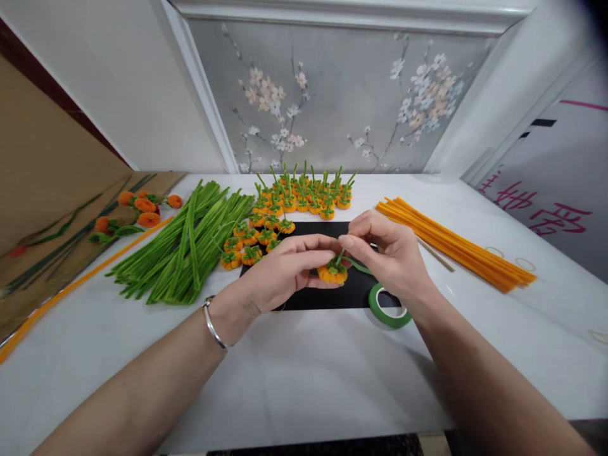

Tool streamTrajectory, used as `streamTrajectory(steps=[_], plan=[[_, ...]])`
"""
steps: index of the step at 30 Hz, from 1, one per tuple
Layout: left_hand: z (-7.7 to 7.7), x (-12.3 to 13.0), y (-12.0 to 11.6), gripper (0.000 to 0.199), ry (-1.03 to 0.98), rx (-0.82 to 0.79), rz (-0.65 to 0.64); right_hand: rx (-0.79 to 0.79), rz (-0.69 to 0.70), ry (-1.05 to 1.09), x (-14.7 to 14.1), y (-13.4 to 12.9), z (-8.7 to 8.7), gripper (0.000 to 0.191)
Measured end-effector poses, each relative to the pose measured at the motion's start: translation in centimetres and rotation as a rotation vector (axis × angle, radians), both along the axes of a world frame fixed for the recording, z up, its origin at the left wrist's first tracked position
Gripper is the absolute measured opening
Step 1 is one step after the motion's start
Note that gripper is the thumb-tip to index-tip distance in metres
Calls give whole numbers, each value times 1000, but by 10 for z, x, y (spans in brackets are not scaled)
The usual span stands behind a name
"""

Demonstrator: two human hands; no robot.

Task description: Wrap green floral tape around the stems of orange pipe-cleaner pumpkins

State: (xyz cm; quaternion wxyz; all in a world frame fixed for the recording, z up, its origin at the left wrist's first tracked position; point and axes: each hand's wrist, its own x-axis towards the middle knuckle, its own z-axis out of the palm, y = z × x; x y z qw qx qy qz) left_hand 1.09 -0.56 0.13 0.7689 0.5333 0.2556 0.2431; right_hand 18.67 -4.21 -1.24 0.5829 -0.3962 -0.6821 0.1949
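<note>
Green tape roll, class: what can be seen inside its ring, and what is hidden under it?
Inside the green tape roll are its white core and, through the hole, part of the black mat. Whatever lies under the roll is covered.

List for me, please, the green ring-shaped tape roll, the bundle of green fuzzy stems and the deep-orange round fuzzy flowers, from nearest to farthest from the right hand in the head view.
1. Green ring-shaped tape roll: close beside the right hand.
2. Bundle of green fuzzy stems: to the left.
3. Deep-orange round fuzzy flowers: farther left.
</note>
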Motion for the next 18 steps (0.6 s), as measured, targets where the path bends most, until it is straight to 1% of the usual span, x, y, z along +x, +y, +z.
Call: streamTrajectory(steps=[2,3,6,8,11,14,16,18], plan=[[0,1,-2,15,-19,16,42,2,-2,11,-1,0,0,21],[0,2,-3,17,6,72,66,5,-8,7,-2,0,0,21],[-3,5,-7,17,164,354,159,19,-48,-31,-5,-1,-1,20],[-7,7,-8,15,224,469,196,36,-69,-63,-8,-1,-2,19],[-12,8,-7,15,248,510,235,44,-69,-91,-11,0,-5,17],[-16,7,-5,15,279,518,272,15,-67,-94,-12,1,-8,16],[-18,7,-4,15,281,516,293,-29,-43,-104,-11,2,-8,14],[-18,8,-3,16,281,508,305,-104,1,-108,-7,3,-7,8]])
